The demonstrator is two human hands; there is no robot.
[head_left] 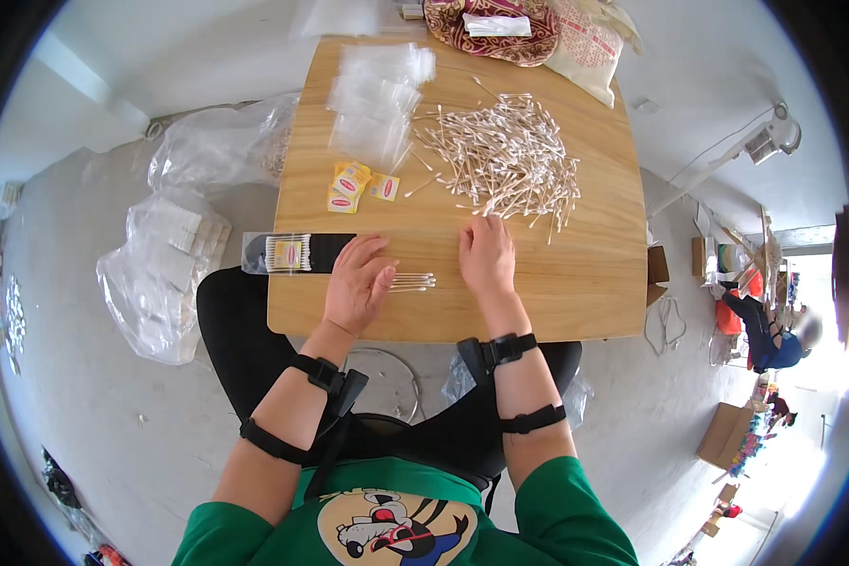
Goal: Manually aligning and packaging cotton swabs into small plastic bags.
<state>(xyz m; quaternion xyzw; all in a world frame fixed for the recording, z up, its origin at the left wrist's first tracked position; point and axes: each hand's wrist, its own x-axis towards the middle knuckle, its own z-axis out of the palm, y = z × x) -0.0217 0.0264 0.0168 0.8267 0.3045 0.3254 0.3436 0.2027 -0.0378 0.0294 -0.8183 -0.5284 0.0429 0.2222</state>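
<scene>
A large heap of white-tipped cotton swabs (514,156) lies loose on the wooden table (349,325). My right hand (489,259) is at the heap's near edge, fingers curled and closed; what they pinch, if anything, is hidden. My left hand (357,278) is bent over a small bunch of cotton swabs (415,282), whose tips stick out to the right past my thumb; their other ends are hidden under the hand. Left of it, a clear bag (257,253) with a row of swabs and a yellow card (288,255) lies on a black strip (328,251).
Yellow-and-white cards (347,187) and clear plastic bags (377,104) lie at the table's far left. A patterned cushion (491,47) and a cloth bag (585,52) are at the far edge. Plastic-wrapped bundles (165,274) stand on the floor at left. Another person (769,330) is far right.
</scene>
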